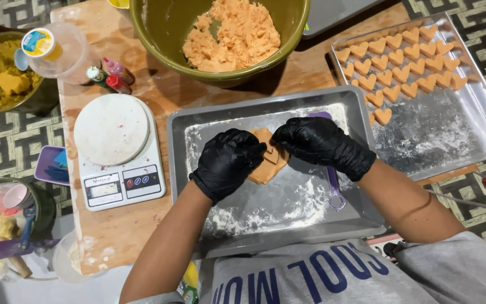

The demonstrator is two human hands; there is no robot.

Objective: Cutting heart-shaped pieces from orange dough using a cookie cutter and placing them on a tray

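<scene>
Both my hands wear black gloves and meet over a floured metal tray [209, 121]. My left hand [227, 160] presses on a flat piece of orange dough [266, 169] lying on the tray. My right hand [319, 143] pinches the dough's upper edge, where a heart-shaped notch shows. A purple-handled tool [334, 188] lies on the tray under my right wrist; its upper end is hidden by my hand.
A second tray [451, 132] at the right holds several orange dough hearts [400, 59]. A green bowl [158, 34] with orange dough stands at the back. A white kitchen scale [118, 151], small colouring bottles [111, 76] and a plastic tub [57, 50] sit at the left.
</scene>
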